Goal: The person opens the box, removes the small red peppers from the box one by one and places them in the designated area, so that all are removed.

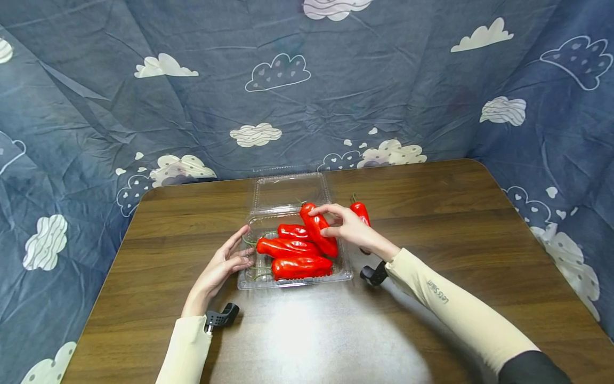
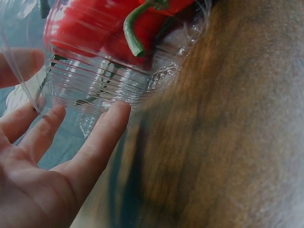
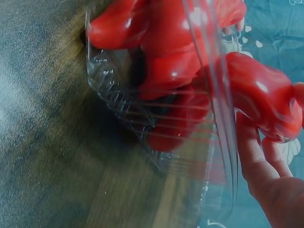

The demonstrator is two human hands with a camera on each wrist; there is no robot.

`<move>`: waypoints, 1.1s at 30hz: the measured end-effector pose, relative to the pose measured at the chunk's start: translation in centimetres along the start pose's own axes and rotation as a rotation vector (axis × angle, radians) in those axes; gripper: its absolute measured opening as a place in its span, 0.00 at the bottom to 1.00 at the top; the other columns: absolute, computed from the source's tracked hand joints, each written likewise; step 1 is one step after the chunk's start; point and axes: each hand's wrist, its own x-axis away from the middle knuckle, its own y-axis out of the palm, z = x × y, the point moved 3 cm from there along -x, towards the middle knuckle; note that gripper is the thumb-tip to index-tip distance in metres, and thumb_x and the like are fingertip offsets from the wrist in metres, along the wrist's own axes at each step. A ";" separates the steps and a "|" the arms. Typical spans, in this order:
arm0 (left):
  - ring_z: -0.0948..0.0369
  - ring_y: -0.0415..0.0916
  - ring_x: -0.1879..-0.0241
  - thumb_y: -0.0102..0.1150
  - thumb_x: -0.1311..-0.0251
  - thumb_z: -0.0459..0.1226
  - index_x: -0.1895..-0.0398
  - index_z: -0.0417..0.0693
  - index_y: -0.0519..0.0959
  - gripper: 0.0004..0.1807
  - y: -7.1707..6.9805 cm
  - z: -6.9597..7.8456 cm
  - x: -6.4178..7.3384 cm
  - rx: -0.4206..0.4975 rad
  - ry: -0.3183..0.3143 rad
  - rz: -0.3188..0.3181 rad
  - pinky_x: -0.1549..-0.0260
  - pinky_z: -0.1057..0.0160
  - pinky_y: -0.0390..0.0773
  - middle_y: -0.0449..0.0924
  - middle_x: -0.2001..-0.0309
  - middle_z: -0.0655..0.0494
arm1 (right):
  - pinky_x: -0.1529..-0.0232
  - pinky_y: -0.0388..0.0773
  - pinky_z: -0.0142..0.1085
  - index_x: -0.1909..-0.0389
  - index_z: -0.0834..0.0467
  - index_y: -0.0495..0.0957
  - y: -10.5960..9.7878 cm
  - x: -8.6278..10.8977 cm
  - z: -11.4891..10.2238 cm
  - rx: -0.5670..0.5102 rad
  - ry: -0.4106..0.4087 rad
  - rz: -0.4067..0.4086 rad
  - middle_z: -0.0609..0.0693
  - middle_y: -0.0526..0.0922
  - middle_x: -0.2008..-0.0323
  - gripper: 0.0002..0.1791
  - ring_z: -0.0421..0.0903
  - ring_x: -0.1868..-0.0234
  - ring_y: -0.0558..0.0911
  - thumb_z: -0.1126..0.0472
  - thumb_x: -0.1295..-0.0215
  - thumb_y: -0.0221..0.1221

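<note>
My right hand (image 1: 349,226) holds a long red pepper (image 1: 313,221) between thumb and fingers, tilted above the right part of a clear plastic clamshell box (image 1: 247,284). Inside the box lie three more red peppers, their green stems toward the left: a front one (image 1: 301,268), a middle one (image 1: 283,247) and a back one (image 1: 291,231) partly covered by the held pepper. My left hand (image 1: 217,271) rests its extended fingers against the box's left wall; in the left wrist view its fingertips (image 2: 118,111) touch the ribbed side (image 2: 95,88).
The clear lid (image 1: 292,194) lies folded back behind the box. Another red pepper (image 1: 358,209) lies on the brown wooden table (image 1: 431,213), partly hidden by my right hand. A blue cloud-patterned cloth (image 1: 355,90) hangs along the table's far edge.
</note>
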 end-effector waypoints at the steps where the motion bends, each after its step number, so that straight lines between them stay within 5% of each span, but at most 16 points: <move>1: 0.37 0.53 0.35 0.41 0.38 0.19 0.24 0.43 0.44 0.39 0.0 0.0 0.0 0.001 0.000 -0.002 0.51 0.63 0.77 0.36 0.24 0.47 | 0.59 0.78 0.37 0.44 0.63 0.75 -0.1 0.0 0.0 -0.007 0.002 0.001 0.59 0.73 0.44 0.23 0.55 0.56 0.81 0.74 0.43 0.59; 21: 0.43 0.57 0.36 0.39 0.36 0.20 0.24 0.44 0.43 0.38 0.0 0.0 0.1 0.008 -0.007 -0.023 0.50 0.64 0.76 0.35 0.24 0.50 | 0.62 0.79 0.34 0.41 0.63 0.71 -2.5 0.8 0.3 -0.197 0.048 0.086 0.61 0.72 0.44 0.25 0.49 0.63 0.82 0.75 0.40 0.57; 33: 0.38 0.53 0.34 0.39 0.37 0.20 0.24 0.45 0.43 0.39 0.0 -0.1 0.1 0.018 -0.015 -0.012 0.50 0.63 0.76 0.34 0.24 0.49 | 0.62 0.79 0.35 0.40 0.64 0.72 -3.9 1.8 0.6 -0.140 0.046 0.142 0.62 0.73 0.45 0.25 0.47 0.61 0.80 0.72 0.41 0.59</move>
